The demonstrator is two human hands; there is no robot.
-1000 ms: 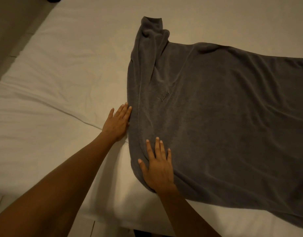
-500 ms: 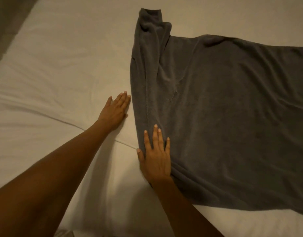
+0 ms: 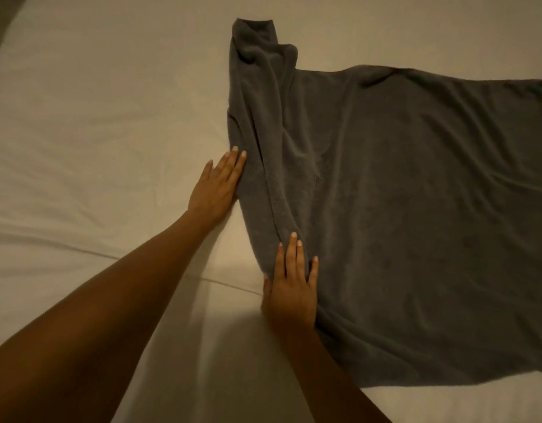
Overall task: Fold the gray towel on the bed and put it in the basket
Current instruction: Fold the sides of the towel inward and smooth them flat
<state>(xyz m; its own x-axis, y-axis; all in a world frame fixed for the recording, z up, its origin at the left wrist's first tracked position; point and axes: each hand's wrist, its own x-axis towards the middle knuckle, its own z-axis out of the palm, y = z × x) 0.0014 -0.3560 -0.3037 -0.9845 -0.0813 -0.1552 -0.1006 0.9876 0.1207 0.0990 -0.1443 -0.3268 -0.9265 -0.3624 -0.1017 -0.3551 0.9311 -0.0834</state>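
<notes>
Two flat hands, left hand (image 3: 216, 186) and right hand (image 3: 292, 293), press towel (image 3: 416, 224) edge; bunched far corner risks a crooked fold.

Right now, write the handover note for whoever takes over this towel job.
Left hand: open, flat on the white bed sheet, fingertips against the towel's left edge.
Right hand: open, flat on the near left corner of the gray towel.
Towel lies spread across the bed, its far left corner bunched up.
Done: mostly spread out. No fold made yet.
Left: flatten that corner, fold, put it in the basket, which is not in view.
</notes>
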